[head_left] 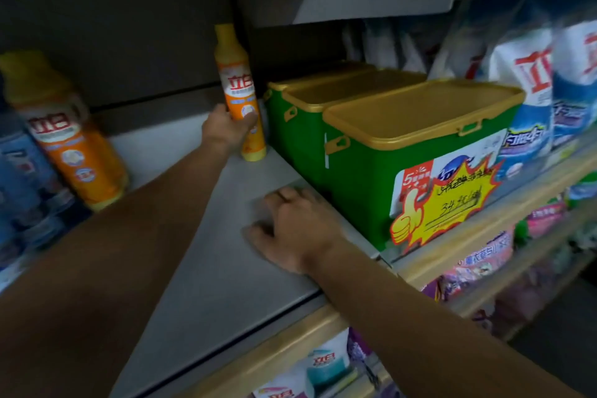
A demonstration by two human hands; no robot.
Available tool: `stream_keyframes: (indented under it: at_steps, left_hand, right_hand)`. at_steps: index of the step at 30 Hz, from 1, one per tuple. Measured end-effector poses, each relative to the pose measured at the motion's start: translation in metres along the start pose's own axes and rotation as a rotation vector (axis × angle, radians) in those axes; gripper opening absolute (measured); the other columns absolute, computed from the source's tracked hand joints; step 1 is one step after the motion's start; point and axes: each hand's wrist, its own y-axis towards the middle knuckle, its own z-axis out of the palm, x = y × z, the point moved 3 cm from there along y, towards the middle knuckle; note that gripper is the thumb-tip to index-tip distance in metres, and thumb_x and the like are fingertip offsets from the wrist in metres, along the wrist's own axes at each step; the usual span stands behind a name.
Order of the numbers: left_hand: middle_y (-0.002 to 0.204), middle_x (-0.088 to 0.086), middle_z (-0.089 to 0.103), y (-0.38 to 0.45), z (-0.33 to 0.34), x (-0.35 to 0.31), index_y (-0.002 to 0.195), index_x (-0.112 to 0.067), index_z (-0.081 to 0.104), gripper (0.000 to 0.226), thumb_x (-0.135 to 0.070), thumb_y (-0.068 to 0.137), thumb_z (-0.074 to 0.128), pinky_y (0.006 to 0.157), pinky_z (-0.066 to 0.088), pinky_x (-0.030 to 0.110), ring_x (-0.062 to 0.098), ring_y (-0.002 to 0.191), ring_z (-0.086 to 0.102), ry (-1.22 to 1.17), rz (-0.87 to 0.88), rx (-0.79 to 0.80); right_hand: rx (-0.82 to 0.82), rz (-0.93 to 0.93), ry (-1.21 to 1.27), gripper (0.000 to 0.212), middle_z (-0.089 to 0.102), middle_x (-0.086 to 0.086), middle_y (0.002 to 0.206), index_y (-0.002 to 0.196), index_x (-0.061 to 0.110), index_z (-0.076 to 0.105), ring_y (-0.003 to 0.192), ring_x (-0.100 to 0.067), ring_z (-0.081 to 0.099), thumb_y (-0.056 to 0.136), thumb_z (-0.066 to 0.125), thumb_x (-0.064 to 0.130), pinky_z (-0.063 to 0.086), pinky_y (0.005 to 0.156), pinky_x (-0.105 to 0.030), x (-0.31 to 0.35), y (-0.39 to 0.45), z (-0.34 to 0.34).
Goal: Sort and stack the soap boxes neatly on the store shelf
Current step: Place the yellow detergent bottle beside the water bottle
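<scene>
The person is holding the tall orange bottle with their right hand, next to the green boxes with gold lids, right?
Not quite. The head view shows the left hand holding the tall orange bottle, not the right. The right hand rests on the grey shelf. The bottle does stand next to the green boxes with gold lids.

Blue-white detergent bags at right

The blurred large orange plastic bottle at left hides blue packs behind it. Two rear green plastic boxes with gold lids sit mostly concealed. The yellow starburst price tag is illegible.
</scene>
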Motion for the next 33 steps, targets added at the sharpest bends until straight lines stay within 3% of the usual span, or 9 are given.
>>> stream_keyframes:
  at_steps: [8,14,17,22,26,29,31,33]
  left_hand:
    - [0.128,0.012,0.062,0.001,0.007,0.003,0.128,-0.012,0.056,0.054,-0.040,0.084,0.072,0.100,0.049,0.044,0.029,0.115,0.060,-0.046,0.004,-0.035]
    - [0.117,0.010,0.069,-0.040,-0.033,-0.002,0.120,-0.014,0.064,0.039,-0.035,0.087,0.071,0.093,0.053,0.049,0.027,0.105,0.066,-0.131,0.073,0.104]
    - [0.110,0.006,0.072,-0.077,-0.069,-0.001,0.108,-0.024,0.065,0.026,-0.037,0.087,0.071,0.088,0.056,0.049,0.022,0.099,0.069,-0.171,0.103,0.185]
    - [0.096,-0.008,0.074,-0.150,-0.128,0.001,0.095,-0.031,0.065,0.029,-0.055,0.079,0.069,0.065,0.059,0.030,0.010,0.084,0.072,-0.172,0.014,0.261]
    - [0.087,-0.007,0.076,-0.206,-0.156,0.002,0.094,-0.024,0.068,0.048,-0.063,0.066,0.069,0.065,0.057,0.028,0.010,0.080,0.073,-0.188,-0.066,0.323]
    - [0.087,-0.003,0.076,-0.238,-0.169,0.000,0.096,-0.019,0.071,0.053,-0.063,0.065,0.069,0.071,0.059,0.033,0.013,0.081,0.073,-0.133,-0.077,0.376]
    - [0.084,-0.004,0.076,-0.255,-0.177,-0.002,0.094,-0.019,0.071,0.053,-0.063,0.065,0.070,0.064,0.057,0.029,0.010,0.077,0.073,-0.112,-0.095,0.404]
    - [0.078,-0.004,0.075,-0.270,-0.186,-0.004,0.089,-0.018,0.071,0.044,-0.057,0.070,0.072,0.053,0.053,0.022,0.008,0.070,0.072,-0.123,-0.112,0.418]
  right_hand:
    - [-0.021,-0.024,0.020,0.059,0.048,-0.006,0.133,0.132,0.019,0.049,0.128,-0.031,0.040,0.089,0.039,0.059,0.031,0.109,-0.043,0.000,0.001,0.002]
    - [-0.035,-0.005,0.046,0.057,0.053,-0.007,0.128,0.127,0.019,0.054,0.125,-0.029,0.045,0.087,0.044,0.058,0.036,0.103,-0.038,0.001,0.000,-0.003]
    - [-0.015,0.009,0.090,0.057,0.056,-0.006,0.129,0.127,0.019,0.057,0.122,-0.027,0.051,0.086,0.049,0.058,0.041,0.102,-0.034,0.003,-0.002,-0.007]
    - [-0.129,0.087,0.485,0.039,0.065,-0.002,0.127,0.125,0.020,0.063,0.118,-0.020,0.059,0.091,0.060,0.039,0.044,0.102,-0.031,0.003,-0.013,-0.028]
    - [-0.209,0.025,0.819,0.035,0.065,0.004,0.122,0.125,0.026,0.060,0.105,-0.009,0.062,0.095,0.054,0.043,0.046,0.096,-0.028,0.046,-0.018,-0.050]
    - [-0.140,0.012,1.153,0.028,0.068,0.006,0.107,0.108,0.034,0.060,0.096,-0.013,0.068,0.091,0.051,0.054,0.055,0.090,-0.042,0.091,-0.017,-0.070]
    - [-0.096,0.056,1.263,0.024,0.070,0.000,0.098,0.098,0.032,0.059,0.089,-0.016,0.071,0.089,0.053,0.053,0.059,0.081,-0.043,0.110,-0.018,-0.080]
    - [-0.042,0.094,1.275,0.025,0.071,-0.008,0.096,0.103,0.025,0.059,0.084,-0.021,0.073,0.090,0.058,0.046,0.060,0.077,-0.045,0.120,-0.020,-0.082]
